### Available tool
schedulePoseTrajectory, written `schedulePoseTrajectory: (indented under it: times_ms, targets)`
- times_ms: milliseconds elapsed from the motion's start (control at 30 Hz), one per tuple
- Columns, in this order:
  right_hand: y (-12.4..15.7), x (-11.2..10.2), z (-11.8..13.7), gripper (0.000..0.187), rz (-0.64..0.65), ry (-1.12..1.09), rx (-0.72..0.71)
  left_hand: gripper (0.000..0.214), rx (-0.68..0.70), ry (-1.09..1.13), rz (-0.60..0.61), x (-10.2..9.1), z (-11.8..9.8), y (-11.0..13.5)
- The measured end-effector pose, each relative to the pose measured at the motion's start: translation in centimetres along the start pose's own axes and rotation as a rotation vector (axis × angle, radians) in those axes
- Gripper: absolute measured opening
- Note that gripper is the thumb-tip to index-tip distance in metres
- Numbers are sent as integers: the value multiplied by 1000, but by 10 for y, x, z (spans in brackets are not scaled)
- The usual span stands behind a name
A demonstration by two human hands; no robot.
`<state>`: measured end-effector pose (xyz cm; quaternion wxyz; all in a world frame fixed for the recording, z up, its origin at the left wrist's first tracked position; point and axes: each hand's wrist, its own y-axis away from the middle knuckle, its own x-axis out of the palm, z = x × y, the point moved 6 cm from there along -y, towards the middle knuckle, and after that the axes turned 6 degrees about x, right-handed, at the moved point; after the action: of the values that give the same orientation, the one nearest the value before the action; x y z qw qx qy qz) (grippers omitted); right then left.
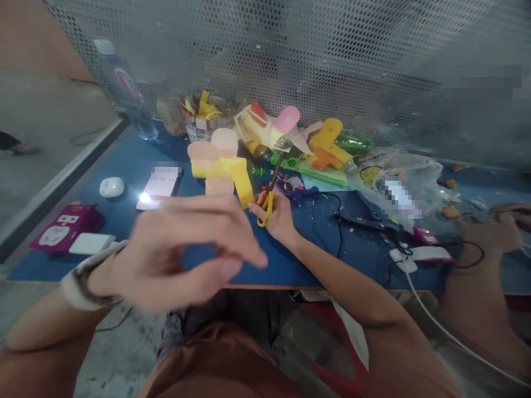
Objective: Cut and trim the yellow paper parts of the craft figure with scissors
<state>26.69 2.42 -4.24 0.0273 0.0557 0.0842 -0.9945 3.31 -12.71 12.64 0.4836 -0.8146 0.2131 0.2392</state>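
Note:
My right hand (pixel 277 218) reaches out over the blue table (pixel 124 160) and grips the yellow-handled scissors (pixel 269 199), whose blades point up toward the paper pile. Just left of the scissors lies a yellow and peach folded paper piece (pixel 222 166). My left hand (pixel 186 251) hovers close to the camera, blurred, with fingers curled toward the thumb and nothing visible in them. A pale band sits on its wrist.
Coloured paper cut-outs (pixel 286 132) and a cup of scraps (pixel 205 119) line the mesh screen. A water bottle (pixel 124 88), a phone (pixel 160 185), a white case (pixel 112 187), a purple socket strip (pixel 66 226), a plastic bag (pixel 398 182) and cables are around. Another person's hand (pixel 504 229) rests at right.

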Motion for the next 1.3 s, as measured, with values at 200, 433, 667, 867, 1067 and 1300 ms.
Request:
schedulePoseTrajectory:
  times_ms: [200,433,667,867,1067,1300]
  targets:
    - [0,-9,7,67,-163,-107,-55,21,-447,39,-286,45,153,-32]
    - [-1,0,6,69,-78,-126,-20,29,-600,398,-195,91,194,0]
    - [-3,15,6,71,54,-136,-1,32,-485,170,-150,80,194,-8]
    - [-17,17,13,73,28,-84,-49,28,-420,103,-26,89,192,-4]
    - [-28,23,14,65,7,29,-101,42,-487,181,-214,85,207,13]
    - [-20,13,1,66,-23,5,-114,54,-570,306,-183,95,201,19]
